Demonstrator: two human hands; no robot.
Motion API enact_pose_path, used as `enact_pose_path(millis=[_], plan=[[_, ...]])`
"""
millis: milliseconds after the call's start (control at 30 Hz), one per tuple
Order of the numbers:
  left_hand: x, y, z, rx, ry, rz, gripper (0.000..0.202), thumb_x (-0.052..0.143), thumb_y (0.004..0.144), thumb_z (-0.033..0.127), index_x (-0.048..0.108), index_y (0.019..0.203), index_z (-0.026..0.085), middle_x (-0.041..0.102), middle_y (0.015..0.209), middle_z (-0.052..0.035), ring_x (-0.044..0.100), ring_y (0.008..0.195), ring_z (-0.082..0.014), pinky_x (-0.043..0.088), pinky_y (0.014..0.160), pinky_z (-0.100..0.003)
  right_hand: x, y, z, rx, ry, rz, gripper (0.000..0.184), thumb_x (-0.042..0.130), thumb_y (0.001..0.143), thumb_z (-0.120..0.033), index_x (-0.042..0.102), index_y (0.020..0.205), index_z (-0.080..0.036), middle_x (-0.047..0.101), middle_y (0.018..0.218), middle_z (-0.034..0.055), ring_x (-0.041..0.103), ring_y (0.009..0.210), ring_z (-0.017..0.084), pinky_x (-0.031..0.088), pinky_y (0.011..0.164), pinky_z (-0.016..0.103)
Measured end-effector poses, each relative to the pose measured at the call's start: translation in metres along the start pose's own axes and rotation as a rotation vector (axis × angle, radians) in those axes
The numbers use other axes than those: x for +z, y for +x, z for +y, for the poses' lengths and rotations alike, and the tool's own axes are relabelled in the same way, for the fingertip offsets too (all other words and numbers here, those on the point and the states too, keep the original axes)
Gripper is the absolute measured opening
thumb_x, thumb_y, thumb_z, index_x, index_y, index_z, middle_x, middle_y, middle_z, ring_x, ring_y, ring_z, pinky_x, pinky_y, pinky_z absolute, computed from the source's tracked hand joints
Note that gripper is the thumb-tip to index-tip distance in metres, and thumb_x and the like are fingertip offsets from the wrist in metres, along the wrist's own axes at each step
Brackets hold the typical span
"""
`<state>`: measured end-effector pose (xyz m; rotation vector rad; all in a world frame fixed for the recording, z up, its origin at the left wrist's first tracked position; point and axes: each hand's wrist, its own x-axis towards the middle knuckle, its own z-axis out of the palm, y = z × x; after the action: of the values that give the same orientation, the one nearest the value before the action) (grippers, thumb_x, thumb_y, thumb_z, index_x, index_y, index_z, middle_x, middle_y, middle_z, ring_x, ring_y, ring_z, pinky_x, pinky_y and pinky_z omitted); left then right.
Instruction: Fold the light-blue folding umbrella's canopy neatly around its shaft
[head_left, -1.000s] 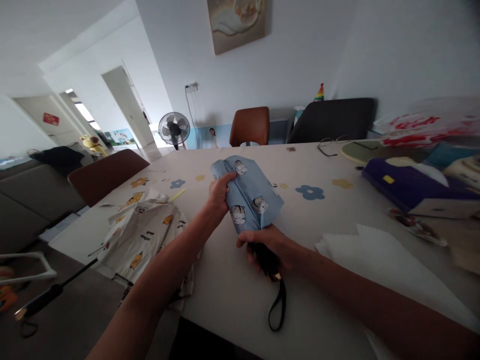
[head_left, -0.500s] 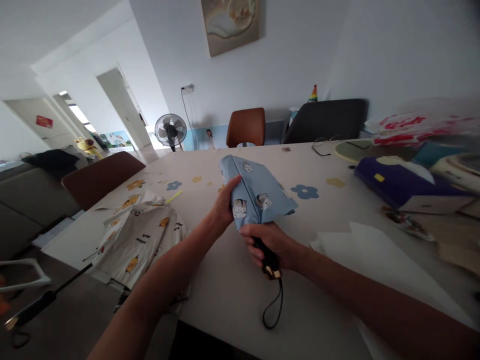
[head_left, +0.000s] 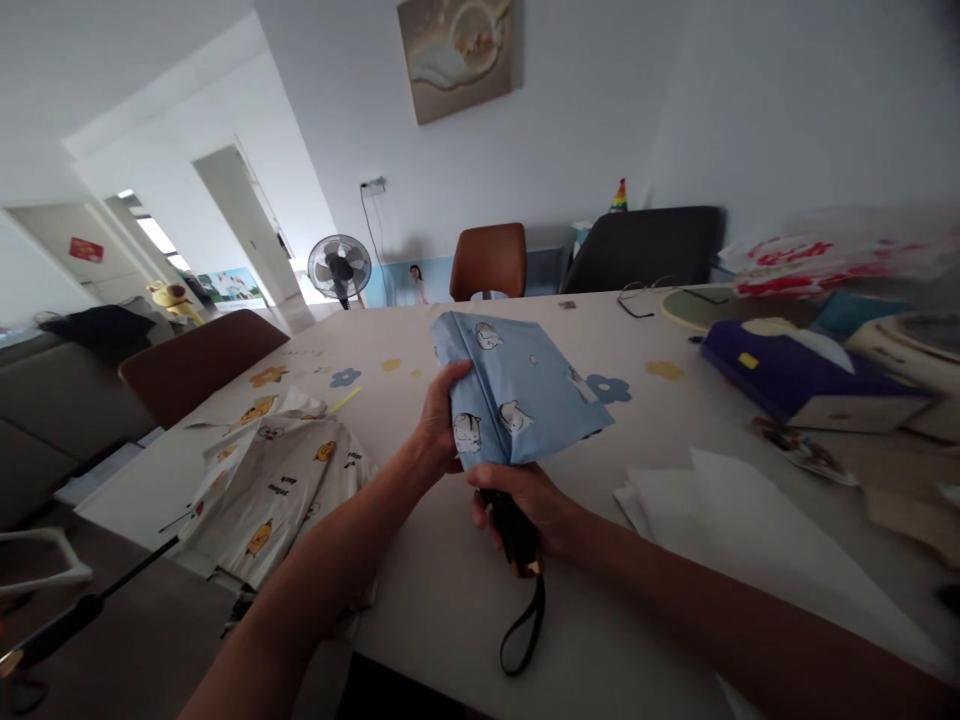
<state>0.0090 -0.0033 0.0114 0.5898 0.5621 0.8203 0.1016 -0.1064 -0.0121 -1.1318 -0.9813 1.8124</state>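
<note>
I hold a folded light blue umbrella (head_left: 517,385) printed with small cartoon animals above the white table (head_left: 450,590). My left hand (head_left: 442,420) is closed round the gathered blue fabric on its left side. My right hand (head_left: 525,500) is wrapped round the umbrella's black handle (head_left: 517,535), just below the fabric. A black wrist strap (head_left: 521,635) hangs from the handle's end toward the table's near edge.
A second umbrella, white with yellow prints (head_left: 277,480), lies half open at the table's left edge. White paper (head_left: 742,530) lies at the right. A dark blue box (head_left: 802,375), glasses (head_left: 637,295) and packages sit at the far right. Brown chairs (head_left: 195,355) stand around the table.
The blue fabric has spread wider to the right, and my left hand has slid down it toward the handle. Both hands and the umbrella have shifted slightly nearer and lower.
</note>
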Motion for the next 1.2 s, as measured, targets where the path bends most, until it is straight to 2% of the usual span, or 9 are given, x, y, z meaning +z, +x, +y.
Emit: enact_pose_path(millis=[100, 233, 467, 567, 667, 833, 967, 1100, 1200], plan=[[0.0, 0.004, 0.001, 0.068, 0.006, 0.028, 0.032, 0.058, 0.07, 0.035, 0.063, 0.091, 0.011, 0.067, 0.078, -0.0097, 0.064, 0.081, -0.0258, 0.05, 0.079, -0.039, -0.005, 0.002, -0.001, -0.025, 0.008, -0.019, 0.024, 0.057, 0.071, -0.036, 0.054, 0.085, -0.016, 0.054, 0.041, -0.0042, 0.046, 0.03, 0.01, 0.037, 0.031, 0.02], [-0.001, 0.009, 0.001, 0.082, 0.003, 0.063, 0.028, 0.059, 0.068, 0.032, 0.064, 0.087, 0.011, 0.067, 0.076, -0.0097, 0.064, 0.08, -0.0253, 0.051, 0.078, -0.039, -0.012, 0.005, -0.003, 0.062, 0.029, -0.049, 0.022, 0.053, 0.073, -0.038, 0.053, 0.079, -0.017, 0.049, 0.039, -0.0053, 0.045, 0.03, 0.01, 0.036, 0.031, 0.019], [0.0, 0.007, 0.003, 0.028, 0.003, 0.054, 0.031, 0.057, 0.071, 0.034, 0.063, 0.09, 0.011, 0.067, 0.078, -0.0109, 0.064, 0.084, -0.0263, 0.05, 0.082, -0.04, -0.01, 0.003, -0.004, 0.018, 0.014, -0.041, 0.02, 0.056, 0.071, -0.033, 0.056, 0.08, -0.014, 0.056, 0.046, -0.0026, 0.046, 0.031, 0.009, 0.035, 0.031, 0.019], [0.0, 0.007, 0.002, 0.039, -0.009, -0.023, 0.046, 0.054, 0.074, 0.049, 0.063, 0.099, 0.011, 0.068, 0.083, -0.0116, 0.063, 0.088, -0.0267, 0.049, 0.084, -0.04, -0.006, 0.002, -0.002, -0.031, 0.007, -0.038, 0.016, 0.054, 0.072, -0.031, 0.053, 0.069, -0.016, 0.044, 0.034, -0.0069, 0.037, 0.026, 0.007, 0.037, 0.032, 0.02], [0.0, 0.007, -0.006, 0.07, -0.029, -0.122, 0.067, 0.041, 0.074, 0.068, 0.061, 0.106, 0.013, 0.067, 0.091, -0.0129, 0.061, 0.095, -0.0267, 0.048, 0.085, -0.039, -0.002, 0.002, -0.004, -0.089, 0.011, -0.006, 0.017, 0.053, 0.074, -0.03, 0.049, 0.065, -0.017, 0.043, 0.033, -0.0071, 0.038, 0.026, 0.008, 0.036, 0.031, 0.02], [0.002, 0.012, -0.028, -0.1, -0.01, -0.121, 0.067, 0.035, 0.076, 0.069, 0.061, 0.102, 0.014, 0.068, 0.085, -0.0126, 0.062, 0.093, -0.0265, 0.049, 0.082, -0.039, -0.004, 0.001, -0.011, -0.131, 0.059, 0.059, 0.02, 0.052, 0.075, -0.033, 0.047, 0.063, -0.017, 0.041, 0.033, -0.0074, 0.042, 0.027, 0.009, 0.036, 0.031, 0.019], [-0.008, 0.024, -0.031, -0.127, 0.087, -0.064, 0.043, 0.046, 0.08, 0.054, 0.063, 0.087, 0.015, 0.067, 0.072, -0.0096, 0.064, 0.076, -0.023, 0.051, 0.071, -0.035, -0.011, 0.004, -0.009, -0.102, 0.051, 0.102, 0.02, 0.052, 0.076, -0.031, 0.047, 0.063, -0.018, 0.044, 0.035, -0.0067, 0.045, 0.028, 0.01, 0.036, 0.03, 0.019], [-0.019, 0.032, -0.021, 0.078, 0.289, 0.171, 0.019, 0.056, 0.078, 0.031, 0.06, 0.071, 0.014, 0.062, 0.06, -0.0037, 0.057, 0.053, -0.0132, 0.049, 0.056, -0.025, -0.013, 0.01, -0.005, -0.028, 0.118, 0.153, 0.02, 0.05, 0.079, -0.029, 0.046, 0.063, -0.018, 0.043, 0.036, -0.0067, 0.044, 0.029, 0.009, 0.039, 0.032, 0.019], [-0.015, 0.027, -0.019, 0.142, 0.385, 0.312, 0.017, 0.06, 0.075, 0.029, 0.06, 0.069, 0.013, 0.059, 0.056, -0.0013, 0.053, 0.045, -0.0099, 0.046, 0.05, -0.022, -0.01, 0.014, -0.002, 0.021, 0.126, 0.211, 0.02, 0.051, 0.08, -0.027, 0.046, 0.062, -0.017, 0.043, 0.037, -0.0061, 0.042, 0.029, 0.008, 0.041, 0.032, 0.02]])
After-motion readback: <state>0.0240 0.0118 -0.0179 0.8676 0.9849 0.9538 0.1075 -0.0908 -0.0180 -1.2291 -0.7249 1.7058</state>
